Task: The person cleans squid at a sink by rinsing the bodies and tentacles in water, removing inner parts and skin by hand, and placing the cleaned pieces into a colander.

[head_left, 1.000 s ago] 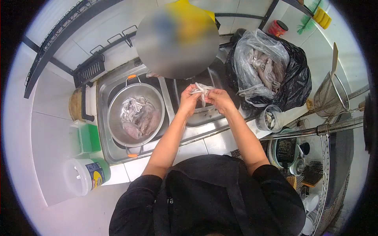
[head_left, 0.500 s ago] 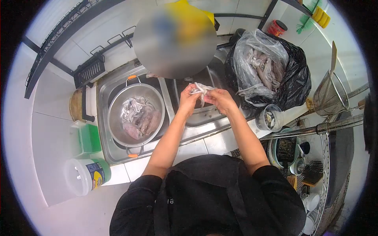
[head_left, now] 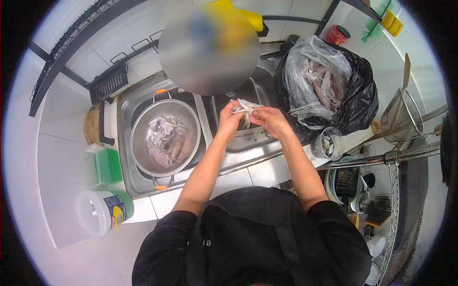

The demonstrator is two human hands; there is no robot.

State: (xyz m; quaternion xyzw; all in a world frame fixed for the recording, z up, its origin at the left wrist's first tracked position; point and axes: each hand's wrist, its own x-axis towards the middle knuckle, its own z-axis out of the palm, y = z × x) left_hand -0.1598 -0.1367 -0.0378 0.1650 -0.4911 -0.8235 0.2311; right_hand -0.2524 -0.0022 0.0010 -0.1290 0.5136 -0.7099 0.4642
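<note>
Over the right basin of the sink (head_left: pixel 220 151), my left hand (head_left: pixel 230 120) and my right hand (head_left: pixel 271 121) hold a pale piece of squid (head_left: pixel 246 106) between them. Fingers of both hands are closed on it, and its thin tentacle-like strands show between the fingertips. In the left basin stands a steel pot (head_left: pixel 138 155) with orange-tipped handles, holding several squid (head_left: pixel 174 143) and a heap of tentacles. To the right of my right hand, a clear plastic bag inside a black bag (head_left: pixel 365 88) holds more squid (head_left: pixel 324 86).
A clear tub (head_left: pixel 328 144) with small pieces inside stands on the counter by the black bag. A mesh strainer (head_left: pixel 400 119) hangs at the right above a wire rack. At the left are a green container (head_left: pixel 109 164) and a lidded bucket (head_left: pixel 107 212). A blurred oval hides the back of the sink.
My fingers have shifted slightly on the squid piece, and the strand that hung down between my hands shows less. The whole view has moved a little; the pot and bags stay put.
</note>
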